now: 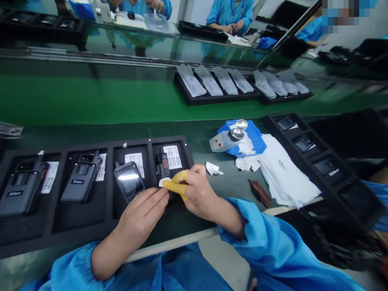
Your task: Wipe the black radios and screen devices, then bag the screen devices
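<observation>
A black foam tray point(109, 226) in front of me holds several black handheld radios, each in its own slot with a white label sheet. My right hand point(194, 190) wears yellow finger cots and pinches a small white wipe point(163, 182) against the side-standing radio point(163, 165) in the rightmost slot. My left hand point(145, 212) rests with fingers curled at that same slot's front, touching the right hand's fingertips. A radio with a glossy screen point(129, 180) lies in the slot just left of them.
A white dispenser bottle point(226, 140) lies on blue cloth beside a heap of white bags point(281, 169). Another black tray point(321, 165) with devices stands at right. Trays of bagged items point(212, 83) sit on the green conveyor belt. People in blue coats work across the line.
</observation>
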Demonstrator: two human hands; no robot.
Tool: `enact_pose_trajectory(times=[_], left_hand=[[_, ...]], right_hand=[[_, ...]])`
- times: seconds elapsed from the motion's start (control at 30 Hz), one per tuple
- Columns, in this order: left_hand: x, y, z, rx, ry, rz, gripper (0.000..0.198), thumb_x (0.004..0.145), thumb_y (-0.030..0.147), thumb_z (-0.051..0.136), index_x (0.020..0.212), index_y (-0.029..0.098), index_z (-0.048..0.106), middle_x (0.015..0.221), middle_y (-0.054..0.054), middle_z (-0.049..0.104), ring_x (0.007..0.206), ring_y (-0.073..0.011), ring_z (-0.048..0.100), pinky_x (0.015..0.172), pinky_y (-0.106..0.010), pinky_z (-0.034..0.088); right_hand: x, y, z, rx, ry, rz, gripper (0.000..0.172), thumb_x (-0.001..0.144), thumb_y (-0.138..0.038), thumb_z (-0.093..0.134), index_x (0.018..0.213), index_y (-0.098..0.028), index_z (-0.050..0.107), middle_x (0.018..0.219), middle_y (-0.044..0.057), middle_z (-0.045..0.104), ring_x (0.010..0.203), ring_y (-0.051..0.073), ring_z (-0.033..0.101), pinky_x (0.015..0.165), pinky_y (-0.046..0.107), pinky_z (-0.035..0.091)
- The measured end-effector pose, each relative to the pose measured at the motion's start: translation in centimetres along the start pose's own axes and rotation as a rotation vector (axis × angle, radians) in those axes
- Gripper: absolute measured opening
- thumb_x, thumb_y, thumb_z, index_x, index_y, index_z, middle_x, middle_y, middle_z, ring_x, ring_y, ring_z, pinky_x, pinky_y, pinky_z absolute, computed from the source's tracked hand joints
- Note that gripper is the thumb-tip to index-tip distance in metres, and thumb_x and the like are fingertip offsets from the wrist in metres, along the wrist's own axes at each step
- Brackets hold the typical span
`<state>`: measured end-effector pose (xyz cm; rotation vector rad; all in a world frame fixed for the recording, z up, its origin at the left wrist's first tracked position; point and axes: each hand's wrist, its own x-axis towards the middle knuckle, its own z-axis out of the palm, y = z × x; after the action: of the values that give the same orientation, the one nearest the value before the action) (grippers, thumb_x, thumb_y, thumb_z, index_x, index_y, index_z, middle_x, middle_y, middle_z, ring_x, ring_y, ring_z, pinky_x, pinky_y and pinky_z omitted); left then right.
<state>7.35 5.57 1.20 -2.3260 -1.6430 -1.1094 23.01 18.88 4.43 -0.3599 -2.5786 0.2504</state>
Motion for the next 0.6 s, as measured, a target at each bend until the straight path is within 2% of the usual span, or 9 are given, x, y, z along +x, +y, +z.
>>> enact_pose_trajectory(times=[0.13,0.23,0.43,0.6], left_hand=[[0.1,0.0,-0.2,-0.016,-0.011,0.007,0.031,0.082,0.003,0.057,0.112,0.009,0.059,0.11,-0.011,0.068,0.099,-0.019,0.063,0.085,-0.033,0.056],[0.3,0.0,-0.3,-0.026,0.002,-0.005,0.03,0.081,0.002,0.058,0.109,0.01,0.06,0.11,-0.011,0.068,0.095,-0.0187,0.064,0.082,-0.033,0.056],[0.2,0.1,-0.4,-0.045,0.015,-0.015,0.032,0.08,0.003,0.059,0.11,0.013,0.06,0.106,-0.01,0.07,0.096,-0.0189,0.065,0.084,-0.034,0.056],[0.0,0.0,-0.3,-0.058,0.003,-0.029,0.036,0.081,0.003,0.059,0.114,0.015,0.058,0.108,-0.009,0.07,0.096,-0.0183,0.065,0.083,-0.033,0.057]], right_hand=[[0.6,0.8,0.4,-0.017,0.071,0.014,0.037,0.076,-0.001,0.041,0.086,-0.022,0.069,0.084,-0.002,0.063,0.073,0.008,0.052,0.078,0.033,0.025],[1.5,1.6,1.3,-0.055,0.121,0.055,0.042,0.076,0.0,0.041,0.095,-0.026,0.069,0.084,-0.004,0.063,0.074,0.009,0.053,0.08,0.035,0.022],[-0.2,0.1,0.6,0.134,0.03,0.054,0.052,0.076,-0.004,0.042,0.116,-0.03,0.061,0.088,-0.003,0.063,0.077,0.009,0.056,0.079,0.034,0.025],[0.3,0.9,0.8,0.081,-0.015,0.131,0.049,0.078,-0.006,0.042,0.11,-0.036,0.064,0.091,-0.005,0.064,0.079,0.01,0.055,0.084,0.037,0.024]])
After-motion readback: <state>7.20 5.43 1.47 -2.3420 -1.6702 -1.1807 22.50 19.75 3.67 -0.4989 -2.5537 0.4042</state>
